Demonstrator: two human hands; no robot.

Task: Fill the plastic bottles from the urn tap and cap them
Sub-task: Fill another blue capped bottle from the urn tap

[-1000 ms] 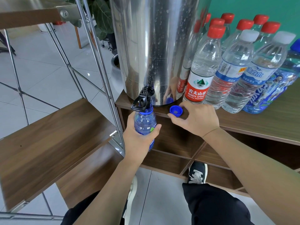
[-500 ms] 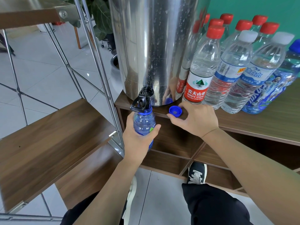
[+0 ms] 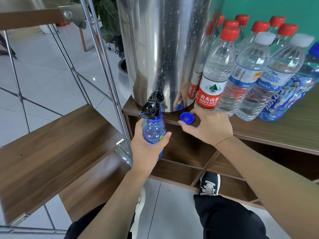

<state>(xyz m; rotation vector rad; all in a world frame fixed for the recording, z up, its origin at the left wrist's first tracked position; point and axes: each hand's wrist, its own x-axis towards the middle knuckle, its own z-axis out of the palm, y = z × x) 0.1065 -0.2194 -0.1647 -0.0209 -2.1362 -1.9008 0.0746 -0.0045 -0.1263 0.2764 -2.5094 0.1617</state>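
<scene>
- Almost nothing differs from a second ago: your left hand [image 3: 148, 144] grips the blue bottle [image 3: 153, 131] under the black urn tap [image 3: 151, 107] just as it did.
- Your right hand [image 3: 209, 127] has stayed at the blue cap [image 3: 187, 118] on the worktop [image 3: 284, 130].
- The whole view has slid very slightly left, from a small head move.

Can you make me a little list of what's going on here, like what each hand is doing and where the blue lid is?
left hand: grips the blue plastic bottle, mouth under the black urn tap
right hand: fingers pinch the round blue bottle cap on the wooden counter
urn: tall shiny steel urn on the counter
nearby: capped clear bottles beside the urn
</scene>
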